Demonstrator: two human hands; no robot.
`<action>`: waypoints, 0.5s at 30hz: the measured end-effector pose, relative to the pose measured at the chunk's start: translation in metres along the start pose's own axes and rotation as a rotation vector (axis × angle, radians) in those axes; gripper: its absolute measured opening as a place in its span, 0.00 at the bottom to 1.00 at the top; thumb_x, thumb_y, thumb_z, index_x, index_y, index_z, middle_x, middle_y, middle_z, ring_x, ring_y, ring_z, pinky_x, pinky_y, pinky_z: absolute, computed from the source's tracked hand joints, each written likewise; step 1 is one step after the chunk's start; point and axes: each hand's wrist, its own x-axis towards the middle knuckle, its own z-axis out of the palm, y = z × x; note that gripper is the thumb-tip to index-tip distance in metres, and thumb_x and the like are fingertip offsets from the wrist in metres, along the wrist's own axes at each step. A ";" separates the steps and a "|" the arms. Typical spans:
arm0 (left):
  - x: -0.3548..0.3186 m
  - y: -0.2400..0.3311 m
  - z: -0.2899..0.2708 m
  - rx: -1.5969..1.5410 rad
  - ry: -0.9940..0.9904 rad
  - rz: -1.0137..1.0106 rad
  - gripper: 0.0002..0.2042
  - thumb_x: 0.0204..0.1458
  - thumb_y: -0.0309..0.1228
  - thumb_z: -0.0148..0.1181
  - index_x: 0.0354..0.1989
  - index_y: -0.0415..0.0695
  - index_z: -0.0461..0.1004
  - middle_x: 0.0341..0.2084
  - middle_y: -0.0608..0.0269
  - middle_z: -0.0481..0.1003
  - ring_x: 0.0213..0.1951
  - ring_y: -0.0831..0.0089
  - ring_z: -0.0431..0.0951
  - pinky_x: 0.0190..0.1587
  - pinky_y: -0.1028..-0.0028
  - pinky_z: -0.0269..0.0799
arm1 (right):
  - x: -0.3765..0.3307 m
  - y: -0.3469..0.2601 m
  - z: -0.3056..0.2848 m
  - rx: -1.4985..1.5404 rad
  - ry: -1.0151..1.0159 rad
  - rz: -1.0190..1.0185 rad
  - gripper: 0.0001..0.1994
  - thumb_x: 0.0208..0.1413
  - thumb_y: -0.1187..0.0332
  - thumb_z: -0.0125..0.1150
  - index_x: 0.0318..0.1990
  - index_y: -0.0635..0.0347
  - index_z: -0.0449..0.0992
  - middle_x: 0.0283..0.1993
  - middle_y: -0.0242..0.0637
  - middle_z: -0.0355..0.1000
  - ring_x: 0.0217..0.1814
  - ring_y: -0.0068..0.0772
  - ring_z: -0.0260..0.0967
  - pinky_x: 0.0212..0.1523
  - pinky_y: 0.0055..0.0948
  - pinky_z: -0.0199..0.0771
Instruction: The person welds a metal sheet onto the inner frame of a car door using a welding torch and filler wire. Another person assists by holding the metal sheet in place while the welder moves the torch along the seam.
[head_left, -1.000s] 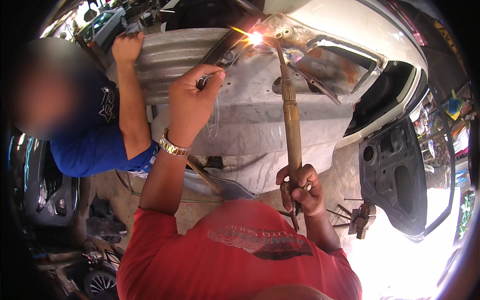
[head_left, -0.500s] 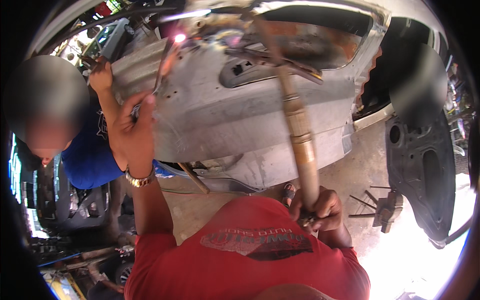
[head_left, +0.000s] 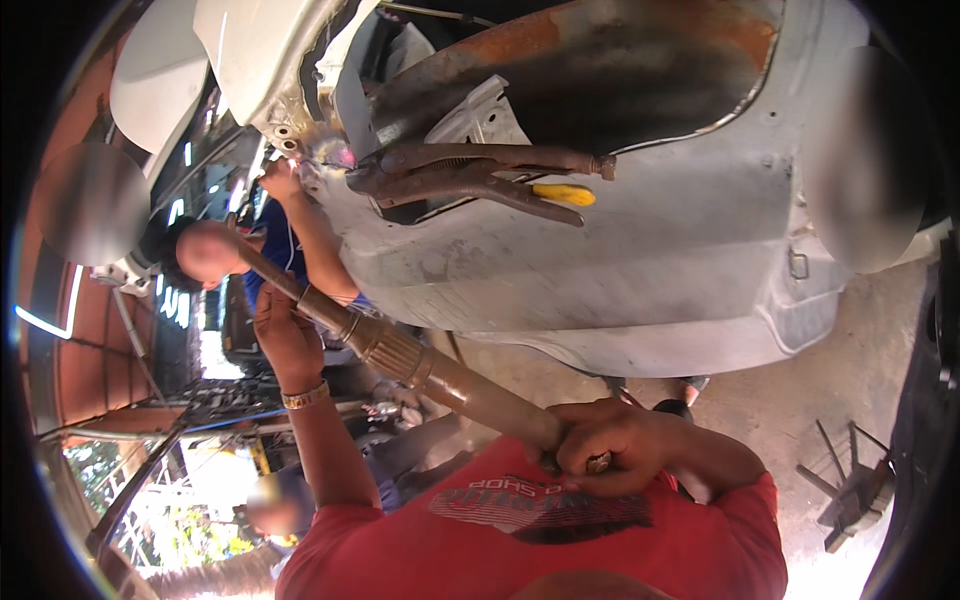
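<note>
Fingers of the right hand are curling fully shut around the butt of a long brass welding torch, down at about five o'clock just above the red shirt, and the torch is slanting up toward ten o'clock, where its tip is passing out of clear sight near the grey car panel. Beside the shaft at about nine o'clock, the left hand with its gold bracelet is showing its back, so I cannot tell how open it is or whether it is gripping anything. Rusty locking pliers are clamping the panel's upper edge at twelve o'clock, and another person's hand is touching that edge at eleven o'clock.
</note>
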 end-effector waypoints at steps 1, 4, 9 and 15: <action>-0.004 0.005 0.003 0.073 -0.009 0.017 0.11 0.70 0.34 0.62 0.48 0.38 0.79 0.25 0.72 0.74 0.24 0.84 0.68 0.31 0.77 0.70 | 0.001 0.000 -0.007 -0.011 -0.022 0.009 0.06 0.59 0.79 0.66 0.39 0.56 0.76 0.43 0.38 0.77 0.48 0.43 0.76 0.43 0.41 0.76; -0.011 0.019 0.017 0.073 0.037 0.029 0.15 0.69 0.40 0.63 0.47 0.38 0.78 0.23 0.71 0.71 0.25 0.83 0.70 0.33 0.75 0.74 | 0.007 -0.004 -0.026 -0.028 -0.070 -0.047 0.04 0.60 0.76 0.64 0.38 0.57 0.76 0.42 0.39 0.75 0.46 0.44 0.74 0.42 0.40 0.76; -0.017 0.033 0.025 -0.029 0.099 -0.022 0.12 0.68 0.37 0.65 0.47 0.39 0.78 0.22 0.71 0.71 0.24 0.83 0.70 0.38 0.68 0.85 | 0.007 0.002 -0.037 0.028 -0.091 -0.010 0.03 0.62 0.73 0.63 0.42 0.58 0.77 0.43 0.39 0.75 0.46 0.44 0.74 0.42 0.41 0.76; -0.018 0.030 0.017 -0.056 0.083 0.001 0.10 0.67 0.36 0.66 0.46 0.41 0.80 0.24 0.71 0.74 0.25 0.83 0.71 0.37 0.69 0.84 | 0.001 0.005 -0.034 0.019 -0.068 -0.012 0.05 0.62 0.72 0.65 0.43 0.58 0.77 0.47 0.40 0.75 0.46 0.45 0.76 0.42 0.41 0.77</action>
